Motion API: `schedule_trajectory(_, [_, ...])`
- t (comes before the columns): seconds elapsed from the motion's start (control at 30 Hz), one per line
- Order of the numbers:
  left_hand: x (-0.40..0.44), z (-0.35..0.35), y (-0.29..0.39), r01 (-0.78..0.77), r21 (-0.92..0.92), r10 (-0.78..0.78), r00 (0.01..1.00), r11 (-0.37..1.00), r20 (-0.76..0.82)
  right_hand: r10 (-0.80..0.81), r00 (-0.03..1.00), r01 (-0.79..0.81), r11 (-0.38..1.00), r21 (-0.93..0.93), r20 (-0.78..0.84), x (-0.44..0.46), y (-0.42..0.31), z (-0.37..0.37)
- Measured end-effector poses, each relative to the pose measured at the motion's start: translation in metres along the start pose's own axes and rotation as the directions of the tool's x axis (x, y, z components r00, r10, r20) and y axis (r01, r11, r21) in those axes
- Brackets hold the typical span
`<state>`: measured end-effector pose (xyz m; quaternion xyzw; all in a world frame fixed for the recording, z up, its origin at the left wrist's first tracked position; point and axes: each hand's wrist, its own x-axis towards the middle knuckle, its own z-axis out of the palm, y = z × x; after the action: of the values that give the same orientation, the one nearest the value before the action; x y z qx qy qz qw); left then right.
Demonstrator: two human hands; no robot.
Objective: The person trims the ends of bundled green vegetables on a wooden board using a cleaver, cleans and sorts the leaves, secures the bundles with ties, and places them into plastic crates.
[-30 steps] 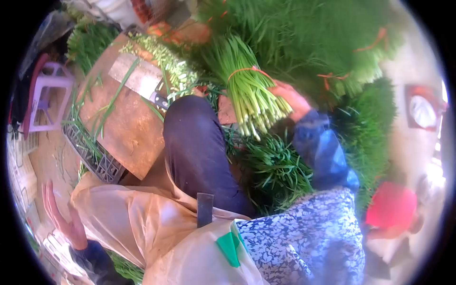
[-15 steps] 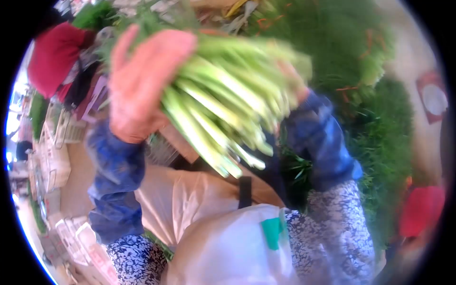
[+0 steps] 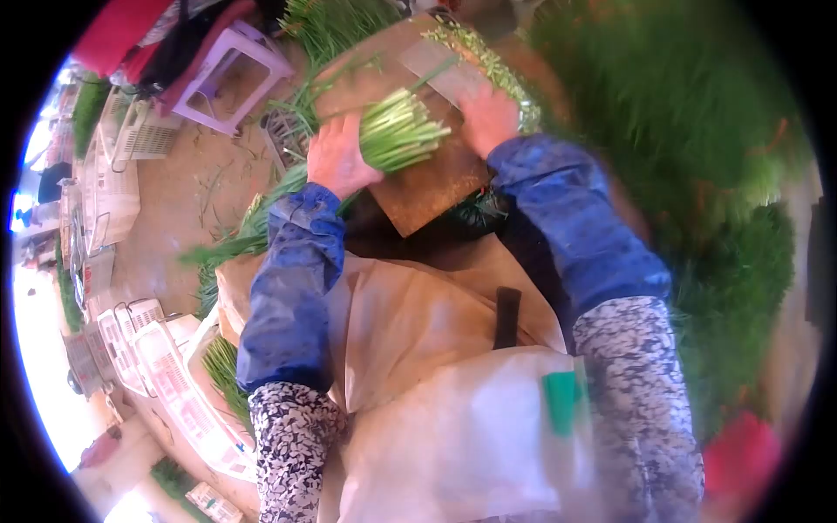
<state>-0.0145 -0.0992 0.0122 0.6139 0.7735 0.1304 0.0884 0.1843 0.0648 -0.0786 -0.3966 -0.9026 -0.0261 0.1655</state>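
My left hand (image 3: 338, 157) is wrapped round a bunch of long green stalks (image 3: 401, 131), their pale cut ends pointing right over a brown wooden board (image 3: 418, 187). Long leaves trail down behind that hand. At the board's right side my right hand (image 3: 488, 118) is closed on a cleaver (image 3: 443, 74); the handle is hidden in the fingers. The broad grey blade lies low over the board, apart from the stalk ends. Small trimmed stalk pieces (image 3: 488, 59) line the board's far right edge.
Big heaps of greens (image 3: 663, 122) fill the right side. A purple plastic stool (image 3: 231, 78) stands at upper left, with white crates (image 3: 187, 392) along the left. A person in red (image 3: 113, 39) is at the top left. A pale apron (image 3: 453, 427) covers my lap.
The stalk bunch has come down from up close to low over the board, in my left hand alone. My right hand has left the bunch and now grips the cleaver.
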Motion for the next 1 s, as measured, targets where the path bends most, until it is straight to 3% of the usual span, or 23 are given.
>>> schedule_trajectory(0.1, [0.013,0.003,0.02,0.016,0.027,-0.013,0.997,1.0,-0.081,0.014,0.98,-0.013,1.0,-0.003,0.2,0.011,0.013,-0.007])
schedule_trajectory(0.17, [0.026,0.008,0.038,-0.024,0.045,0.029,0.994,0.999,-0.108,-0.059,0.925,-0.016,0.981,0.193,0.376,0.017,0.013,-0.019])
schedule_trajectory(0.23, [0.034,0.017,0.044,-0.03,0.084,0.032,0.999,0.996,-0.024,-0.076,0.946,0.017,0.982,0.187,0.315,0.015,0.033,0.009])
schedule_trajectory(0.3, [0.041,0.007,0.05,0.013,0.205,-0.025,0.998,0.979,0.057,-0.148,0.967,0.071,0.939,0.337,0.209,0.015,0.044,0.006])
schedule_trajectory(0.33, [0.044,0.002,0.053,-0.016,0.259,-0.008,0.996,0.966,0.092,-0.137,0.987,0.162,0.875,0.456,-0.086,0.019,0.049,0.016])
schedule_trajectory(0.37, [0.047,0.007,0.056,-0.017,0.258,-0.009,0.995,0.966,0.098,-0.135,0.988,0.157,0.875,0.458,-0.08,0.024,0.061,0.024])
schedule_trajectory(0.43, [0.054,0.018,0.064,-0.161,0.176,0.201,0.95,0.971,-0.238,-0.05,0.996,0.014,0.908,0.419,0.075,0.046,0.071,-0.001])
schedule_trajectory(0.47, [0.057,0.022,0.067,-0.162,0.174,0.2,0.952,0.971,-0.232,-0.048,0.996,0.009,0.907,0.421,0.081,0.053,0.076,-0.017])
schedule_trajectory(0.5, [0.06,0.026,0.068,-0.094,0.082,0.101,0.992,0.992,-0.082,0.065,0.967,-0.215,0.729,0.65,0.247,0.057,0.078,-0.036])
schedule_trajectory(0.53, [0.064,0.029,0.067,-0.011,0.007,0.01,0.997,1.0,0.08,0.12,0.896,-0.432,0.455,0.779,0.427,0.057,0.079,-0.053])
schedule_trajectory(0.57, [0.07,0.027,0.064,-0.01,0.012,0.009,0.996,1.0,0.087,0.12,0.895,-0.436,0.448,0.781,0.43,0.053,0.077,-0.068])
schedule_trajectory(0.63, [0.086,0.021,0.056,0.179,-0.056,-0.164,0.963,0.982,0.214,0.249,0.812,-0.583,0.292,0.758,0.528,0.039,0.071,-0.103])
schedule_trajectory(0.7, [0.096,0.024,0.049,0.133,-0.032,-0.122,0.964,0.991,0.235,0.264,0.763,-0.647,0.318,0.693,0.59,0.028,0.064,-0.146])
schedule_trajectory(0.77, [0.099,0.026,0.051,0.167,0.048,-0.174,0.936,0.985,0.307,0.249,0.866,-0.499,0.414,0.761,0.433,0.007,0.055,-0.158])
schedule_trajectory(0.83, [0.094,0.037,0.052,0.133,0.03,-0.136,0.954,0.991,0.268,0.229,0.919,-0.394,0.504,0.769,0.321,-0.008,0.042,-0.157])
schedule_trajectory(0.93, [0.078,0.041,0.064,0.016,0.127,-0.027,0.996,0.992,0.087,0.145,0.963,-0.264,0.687,0.677,0.228,-0.019,0.032,-0.145])
schedule_trajectory(1.0, [0.078,0.041,0.066,0.016,0.135,-0.032,0.993,0.991,0.113,0.134,0.966,-0.248,0.73,0.637,0.223,-0.021,0.027,-0.145])
